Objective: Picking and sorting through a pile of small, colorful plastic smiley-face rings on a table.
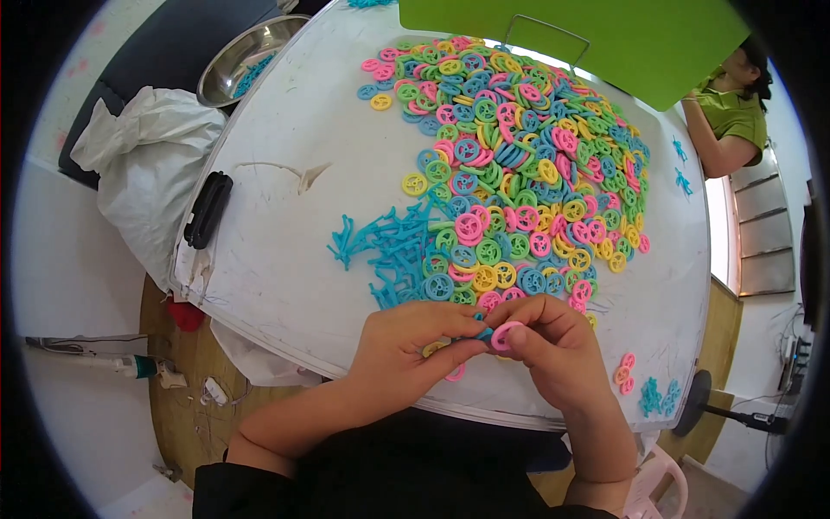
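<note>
Down at the bench edge: right hand pinching a pink ring, left hand clamped on a teal piece. Best kept square, pressed gently, away from the ring pile.

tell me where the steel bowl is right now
In the head view the steel bowl sits at the upper left, just off the white table, above the crumpled white bag and far from both hands.
</note>
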Available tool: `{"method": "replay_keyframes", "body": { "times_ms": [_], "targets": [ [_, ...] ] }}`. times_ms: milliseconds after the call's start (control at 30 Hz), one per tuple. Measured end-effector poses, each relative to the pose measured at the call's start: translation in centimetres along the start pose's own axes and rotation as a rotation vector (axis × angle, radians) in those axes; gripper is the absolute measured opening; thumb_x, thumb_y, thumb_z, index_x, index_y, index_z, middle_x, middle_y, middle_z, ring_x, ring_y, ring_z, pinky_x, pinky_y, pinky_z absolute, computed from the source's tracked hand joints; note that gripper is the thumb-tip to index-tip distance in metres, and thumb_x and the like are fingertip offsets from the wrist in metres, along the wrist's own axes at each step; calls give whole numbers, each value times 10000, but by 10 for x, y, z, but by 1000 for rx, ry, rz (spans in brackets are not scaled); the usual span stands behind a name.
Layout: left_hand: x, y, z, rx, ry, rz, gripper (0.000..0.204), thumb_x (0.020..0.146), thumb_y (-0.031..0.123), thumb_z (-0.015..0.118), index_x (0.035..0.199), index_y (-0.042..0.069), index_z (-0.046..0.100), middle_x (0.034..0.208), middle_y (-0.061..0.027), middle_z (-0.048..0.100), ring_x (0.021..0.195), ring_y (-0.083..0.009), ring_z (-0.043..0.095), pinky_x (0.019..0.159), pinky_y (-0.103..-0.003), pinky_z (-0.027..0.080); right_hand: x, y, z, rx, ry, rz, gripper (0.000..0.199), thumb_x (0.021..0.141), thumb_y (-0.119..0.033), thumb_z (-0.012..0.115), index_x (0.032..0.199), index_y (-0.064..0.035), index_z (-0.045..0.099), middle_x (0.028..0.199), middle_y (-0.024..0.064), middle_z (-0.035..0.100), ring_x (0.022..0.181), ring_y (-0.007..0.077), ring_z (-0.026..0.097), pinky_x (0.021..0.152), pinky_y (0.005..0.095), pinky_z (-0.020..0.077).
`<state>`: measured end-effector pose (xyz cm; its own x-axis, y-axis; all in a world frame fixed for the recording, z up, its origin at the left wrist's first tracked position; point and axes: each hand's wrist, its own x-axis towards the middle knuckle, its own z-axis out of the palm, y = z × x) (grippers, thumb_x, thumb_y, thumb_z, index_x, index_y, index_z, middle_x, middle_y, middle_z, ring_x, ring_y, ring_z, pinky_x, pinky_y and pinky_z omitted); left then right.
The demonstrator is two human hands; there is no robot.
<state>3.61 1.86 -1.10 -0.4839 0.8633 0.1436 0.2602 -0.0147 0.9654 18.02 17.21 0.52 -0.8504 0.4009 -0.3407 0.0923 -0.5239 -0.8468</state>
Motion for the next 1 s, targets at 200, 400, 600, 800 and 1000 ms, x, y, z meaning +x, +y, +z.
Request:
{"method": "replay_keyframes", "body": {
  "times_ms": [200,400,600,800,1000],
  "targets": [
    [-6,-9,8,83,76,83,208,791,9,805,988,26,740,1050,-140,740,915,-246,723,786,-324,563,1,10,2,12,79,32,173,974,-170,674,995,-12,605,1039,95,671,891,150,674,812,373,615],
    [-4,0,12,427,151,332,230,724,46,834,934,64,744,1026,-118,738,834,-271,712,706,-339,557,0,29,9,52,154,-120,148,996,-157,637,1023,-39,552,971,64,651,867,135,662,761,335,611],
    [-3,-4,16,488,226,463,417,714,48,843,1104,48,694,997,-106,732,808,-271,710,698,-340,555,-1,24,20,-89,178,-259,150,979,-87,649,1057,-30,534,991,60,646,881,110,640,746,270,559],
    [2,11,0,309,87,184,522,728,117,881,1193,38,658,1058,-87,702,859,-251,707,748,-332,553,-9,16,6,-492,60,-448,312,929,19,669,1233,4,601,1001,56,635,865,111,622,757,233,525],
    [0,12,-9,298,42,106,477,728,150,894,1153,61,699,1151,-57,667,977,-234,691,803,-337,549,-7,-3,2,-779,-74,-423,423,835,72,726,1242,-23,660,964,78,649,833,132,633,696,257,535]
  ]
}}
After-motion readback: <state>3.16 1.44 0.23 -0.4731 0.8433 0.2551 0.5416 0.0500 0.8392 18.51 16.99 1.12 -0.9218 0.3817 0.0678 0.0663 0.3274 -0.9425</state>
